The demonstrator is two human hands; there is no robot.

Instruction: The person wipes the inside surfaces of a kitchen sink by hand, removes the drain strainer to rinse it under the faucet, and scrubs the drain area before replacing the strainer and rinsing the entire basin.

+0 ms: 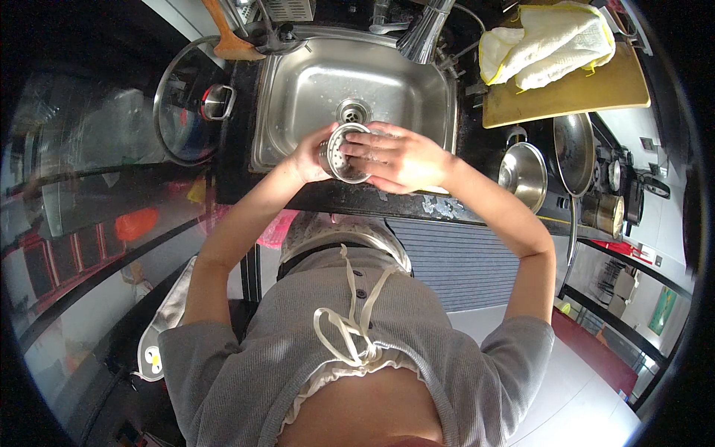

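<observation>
A perforated stainless steel sink strainer basket [335, 150] is held over the front rim of the steel sink [318, 78]. My left hand [310, 153] grips its side from the left. Across its open top lies my right hand [402, 158], with the fingers reaching over the rim and partly into it. Those fingers hide part of the inside, so I cannot tell whether anything is in it. Just beyond the strainer, the round drain [353, 110] shows in the sink floor.
A chrome faucet [424, 33] rises behind the sink. On the left are a glass lid [184, 106] and a wooden spatula [229, 44]. To the right, a white cloth [553, 44] rests on a cutting board [570, 100], near a steel pot [522, 173] and a frying pan [575, 156].
</observation>
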